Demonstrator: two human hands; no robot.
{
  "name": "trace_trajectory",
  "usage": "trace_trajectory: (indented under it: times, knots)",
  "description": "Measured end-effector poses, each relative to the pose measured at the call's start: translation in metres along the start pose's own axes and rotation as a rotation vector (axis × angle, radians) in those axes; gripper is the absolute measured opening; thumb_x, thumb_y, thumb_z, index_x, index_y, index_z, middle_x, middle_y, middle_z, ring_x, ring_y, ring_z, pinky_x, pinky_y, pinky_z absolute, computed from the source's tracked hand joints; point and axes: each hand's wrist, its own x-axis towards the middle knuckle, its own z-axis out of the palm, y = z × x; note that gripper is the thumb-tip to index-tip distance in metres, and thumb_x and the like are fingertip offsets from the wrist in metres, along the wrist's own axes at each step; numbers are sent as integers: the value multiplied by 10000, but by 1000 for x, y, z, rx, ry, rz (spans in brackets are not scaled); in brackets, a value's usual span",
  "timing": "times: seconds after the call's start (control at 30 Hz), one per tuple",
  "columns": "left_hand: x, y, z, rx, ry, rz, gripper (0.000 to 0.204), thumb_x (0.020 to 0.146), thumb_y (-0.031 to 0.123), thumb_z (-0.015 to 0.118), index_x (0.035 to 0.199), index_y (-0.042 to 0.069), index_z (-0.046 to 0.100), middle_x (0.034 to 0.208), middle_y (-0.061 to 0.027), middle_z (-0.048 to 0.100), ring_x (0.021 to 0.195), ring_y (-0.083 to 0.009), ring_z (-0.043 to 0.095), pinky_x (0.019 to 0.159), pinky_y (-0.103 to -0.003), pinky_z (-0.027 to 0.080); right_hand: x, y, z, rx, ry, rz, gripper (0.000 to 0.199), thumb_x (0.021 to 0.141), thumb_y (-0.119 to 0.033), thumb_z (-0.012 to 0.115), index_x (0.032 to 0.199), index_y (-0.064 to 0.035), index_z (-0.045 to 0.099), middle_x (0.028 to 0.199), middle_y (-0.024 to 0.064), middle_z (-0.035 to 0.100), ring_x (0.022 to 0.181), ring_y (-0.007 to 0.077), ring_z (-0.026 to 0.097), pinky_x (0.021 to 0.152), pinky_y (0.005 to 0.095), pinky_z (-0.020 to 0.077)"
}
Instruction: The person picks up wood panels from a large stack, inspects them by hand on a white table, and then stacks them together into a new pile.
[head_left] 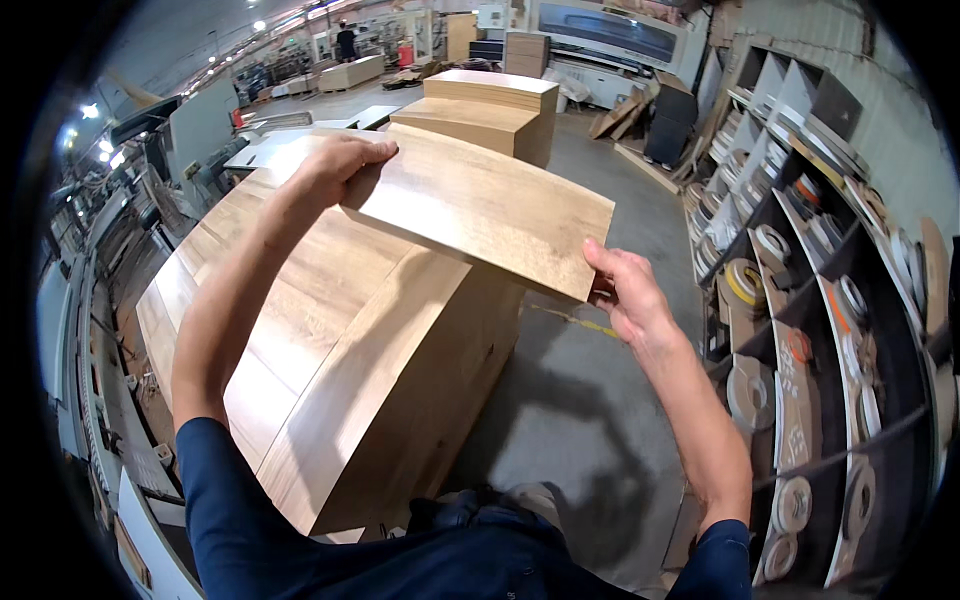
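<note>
1. We hold a thin rectangular wood-grain panel (480, 205), light oak in colour with a smooth face, tilted above the stack of matching panels (330, 380).
2. Our left hand (335, 165) grips its far left corner, fingers (375, 150) clamped over the edge.
3. Our right hand (625, 290) pinches its near right corner, thumb on top, fingers beneath.

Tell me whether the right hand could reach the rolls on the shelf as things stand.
Probably not right away: the right hand grips the wooden panel, which the left hand also holds, and open floor separates it from the shelf rolls.
</note>
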Motion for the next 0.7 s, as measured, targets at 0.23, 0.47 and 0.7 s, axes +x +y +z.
trace_trajectory:
  times: [0.23,0.47,0.7]
  knots:
    - [96,47,5,135,175,-64,329,838,253,740,896,-49,625,815,-110,642,697,-168,640,609,-331,555,140,-47,-2,-97,-153,45,350,808,-376,736,915,-53,651,818,33,638,687,122,526,686,285,415]
    - [182,42,-14,252,273,-107,302,826,250,751,890,-25,645,806,-91,658,679,-160,646,594,-319,553,221,-64,14,-69,-139,128,385,762,-409,781,906,-82,640,816,29,628,709,136,546,719,313,427]
    - [242,36,-24,297,181,-187,313,850,280,723,879,-26,660,826,-104,666,667,-168,635,588,-322,528,264,-75,20,-2,-187,202,351,762,-385,785,878,-95,627,781,12,595,684,115,537,685,308,449]
